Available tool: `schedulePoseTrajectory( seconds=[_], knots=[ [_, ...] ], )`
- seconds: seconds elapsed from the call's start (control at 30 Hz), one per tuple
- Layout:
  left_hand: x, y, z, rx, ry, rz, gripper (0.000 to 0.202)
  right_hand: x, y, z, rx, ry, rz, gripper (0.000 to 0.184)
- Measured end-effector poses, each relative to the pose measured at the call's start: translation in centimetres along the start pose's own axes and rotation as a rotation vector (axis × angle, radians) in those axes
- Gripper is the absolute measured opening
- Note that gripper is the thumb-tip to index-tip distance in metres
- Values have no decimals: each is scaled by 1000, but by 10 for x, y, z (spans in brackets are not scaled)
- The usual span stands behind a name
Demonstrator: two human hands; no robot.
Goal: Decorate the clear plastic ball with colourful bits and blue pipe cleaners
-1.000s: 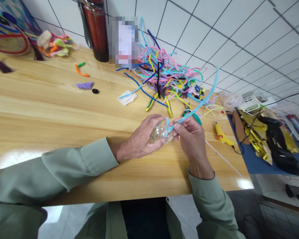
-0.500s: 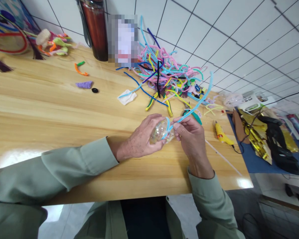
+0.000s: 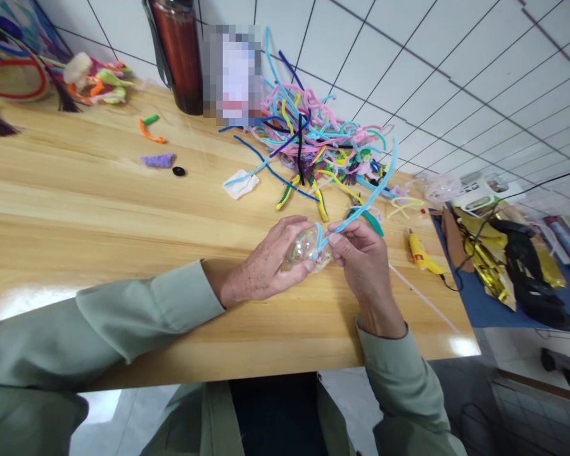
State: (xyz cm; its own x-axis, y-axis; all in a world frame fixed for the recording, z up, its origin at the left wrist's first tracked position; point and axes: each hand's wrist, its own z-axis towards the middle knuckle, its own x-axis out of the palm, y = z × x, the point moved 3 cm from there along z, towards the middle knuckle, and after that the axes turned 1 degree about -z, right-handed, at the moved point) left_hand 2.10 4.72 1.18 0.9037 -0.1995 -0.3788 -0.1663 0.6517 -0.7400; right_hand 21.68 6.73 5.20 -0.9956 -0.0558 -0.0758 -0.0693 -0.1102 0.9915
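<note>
My left hand (image 3: 266, 266) is closed around a small clear plastic ball (image 3: 306, 248) just above the wooden table (image 3: 99, 209). My right hand (image 3: 361, 259) pinches a light blue pipe cleaner (image 3: 361, 212) where it loops around the ball. The pipe cleaner's free end rises up and to the right, over the pile. Both hands meet near the table's front right part.
A tangled pile of coloured pipe cleaners (image 3: 313, 139) lies behind the hands, with a dark red flask (image 3: 175, 54) at the wall. A yellow glue gun (image 3: 420, 256), white cloth scrap (image 3: 240, 185), purple piece (image 3: 158, 159) and orange pieces (image 3: 149, 130) lie about. Gold foil and black items (image 3: 513, 266) sit at right.
The free end of the blue pipe cleaner has swung lower and to the left. Both hands stay in nearly the same place on the ball.
</note>
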Motion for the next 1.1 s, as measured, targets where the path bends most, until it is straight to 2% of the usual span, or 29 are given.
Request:
schedulePoseTrajectory(
  seconds=[0.33,0.57,1.1],
  knots=[
    [2,1,0,12,-11,6,58,2,4,1,-51,-11,-53,10],
    [3,1,1,5,-25,7,68,1,2,1,-31,-21,-102,11],
    [2,-1,1,21,-23,14,56,2,2,1,11,-7,-178,14]
  ],
)
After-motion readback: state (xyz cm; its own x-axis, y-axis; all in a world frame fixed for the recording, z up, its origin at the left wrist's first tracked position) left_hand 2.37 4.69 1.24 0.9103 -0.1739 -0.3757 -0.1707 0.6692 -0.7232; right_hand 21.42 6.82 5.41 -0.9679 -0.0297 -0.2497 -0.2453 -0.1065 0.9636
